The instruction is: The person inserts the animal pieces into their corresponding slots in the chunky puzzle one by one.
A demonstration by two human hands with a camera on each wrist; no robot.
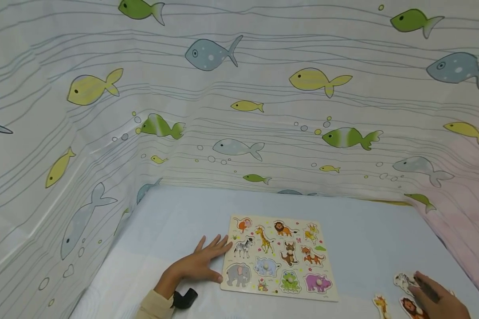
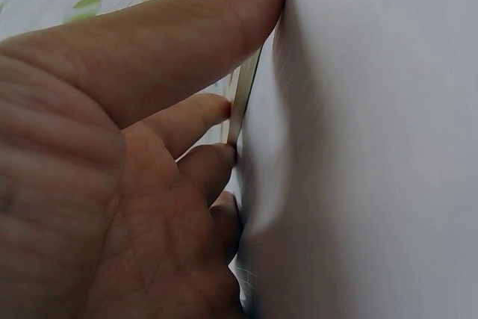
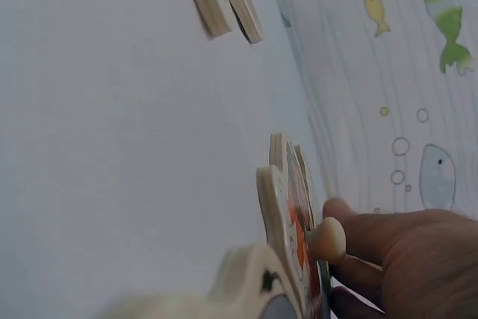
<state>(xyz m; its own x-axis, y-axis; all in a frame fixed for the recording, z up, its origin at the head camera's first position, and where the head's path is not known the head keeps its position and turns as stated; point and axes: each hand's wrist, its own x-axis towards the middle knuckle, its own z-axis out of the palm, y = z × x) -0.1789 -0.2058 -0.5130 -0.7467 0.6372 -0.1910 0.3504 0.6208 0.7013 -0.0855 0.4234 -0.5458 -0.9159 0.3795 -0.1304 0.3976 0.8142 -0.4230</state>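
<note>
A wooden animal puzzle board [image 1: 257, 220] lies flat on the table. My left hand [image 1: 197, 262] rests at its left edge, fingers spread and thumb near the lower left corner. In the left wrist view, the fingertips [image 2: 218, 107] touch the board's side [image 2: 240, 102]. At the right, my right hand [image 1: 439, 296] is over loose puzzle pieces, its thumb and forefinger at the zebra piece [image 1: 402, 280]. Whether they pinch it is hidden. Beneath that hand lies a lion piece [image 1: 409, 305], partly covered. In the right wrist view, a round wooden knob [image 3: 328, 239] stands before the fingers.
A giraffe piece [image 1: 382, 305] lies left of the lion piece. Knobbed pieces sit in the board, among them a frog [image 1: 290, 283] and a hippo [image 1: 317, 283]. A white table surface [image 1: 363, 248] spreads between board and loose pieces. Fish-patterned sheeting [image 1: 271, 128] encloses the table.
</note>
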